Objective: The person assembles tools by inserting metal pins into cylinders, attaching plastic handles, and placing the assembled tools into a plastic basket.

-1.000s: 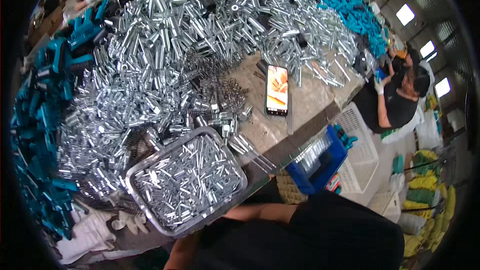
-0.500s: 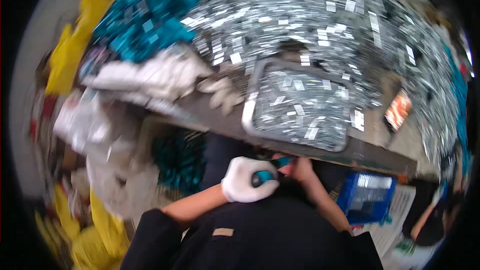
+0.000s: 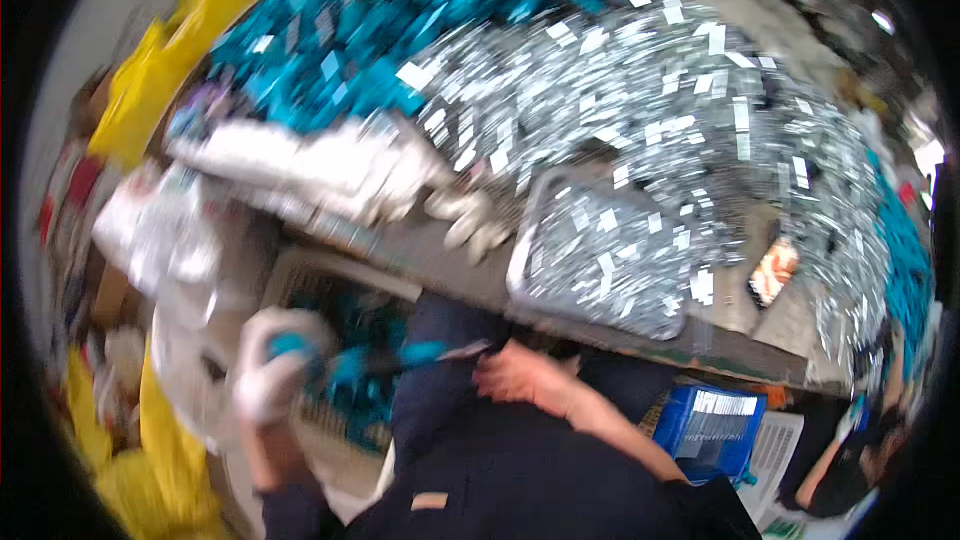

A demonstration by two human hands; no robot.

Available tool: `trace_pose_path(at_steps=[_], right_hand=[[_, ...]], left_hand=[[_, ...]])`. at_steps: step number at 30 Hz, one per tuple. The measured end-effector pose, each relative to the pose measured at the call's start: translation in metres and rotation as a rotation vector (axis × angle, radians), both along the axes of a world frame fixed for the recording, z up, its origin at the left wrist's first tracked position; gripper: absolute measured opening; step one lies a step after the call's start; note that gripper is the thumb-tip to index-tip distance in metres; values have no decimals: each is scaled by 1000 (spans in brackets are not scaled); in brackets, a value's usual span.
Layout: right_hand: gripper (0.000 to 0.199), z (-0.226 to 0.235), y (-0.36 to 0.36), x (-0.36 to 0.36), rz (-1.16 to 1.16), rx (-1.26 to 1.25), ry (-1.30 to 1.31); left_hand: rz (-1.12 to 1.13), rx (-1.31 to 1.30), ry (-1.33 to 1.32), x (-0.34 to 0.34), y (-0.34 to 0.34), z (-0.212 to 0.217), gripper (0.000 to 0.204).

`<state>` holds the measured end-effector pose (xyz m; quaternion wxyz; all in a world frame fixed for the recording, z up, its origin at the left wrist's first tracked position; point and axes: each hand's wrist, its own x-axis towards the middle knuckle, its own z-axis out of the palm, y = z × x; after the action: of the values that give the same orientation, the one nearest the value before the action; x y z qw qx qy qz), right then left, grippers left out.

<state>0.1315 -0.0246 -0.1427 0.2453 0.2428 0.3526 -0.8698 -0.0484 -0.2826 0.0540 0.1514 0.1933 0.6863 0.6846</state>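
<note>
My left hand (image 3: 262,370), in a white glove, is closed round a teal-and-black, handle-like object (image 3: 290,343) over the crate at the left. More teal and dark stretches from it towards my right hand, with a thin pale tip (image 3: 466,350) at the end; blur hides whether this is all one piece. My bare right hand (image 3: 525,377) is in front of my lap, its fingertips close to that tip. Motion smears its fingers, so any grip is unclear. Beyond my hands, a grey tray (image 3: 516,265) heaped with small shiny silver pieces stands at the table's near edge.
Teal pieces (image 3: 400,10) and a wide silver heap (image 3: 600,70) cover the table. White gloves (image 3: 310,165) and a phone-like object (image 3: 774,272) lie there too. Below are a crate (image 3: 330,265) with teal pieces, a blue package (image 3: 705,430) and, far right, another person's arm (image 3: 825,465).
My left hand has swung left from my lap to above the crate, carrying the teal-and-black object. My right hand has shifted left and a little lower. The whole view has tilted slightly.
</note>
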Motion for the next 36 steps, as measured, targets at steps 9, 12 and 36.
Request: trace_pose_path(at_steps=[9, 12, 36], right_hand=[[39, 134, 79, 69, 132, 616, 249], [32, 168, 123, 87, -202, 863, 199], [54, 143, 239, 148, -907, 1604, -144]], left_hand=[[141, -799, 397, -73, -74, -182, 34], [431, -382, -22, -88, -138, -251, 18], [0, -215, 520, 15, 152, -49, 23]])
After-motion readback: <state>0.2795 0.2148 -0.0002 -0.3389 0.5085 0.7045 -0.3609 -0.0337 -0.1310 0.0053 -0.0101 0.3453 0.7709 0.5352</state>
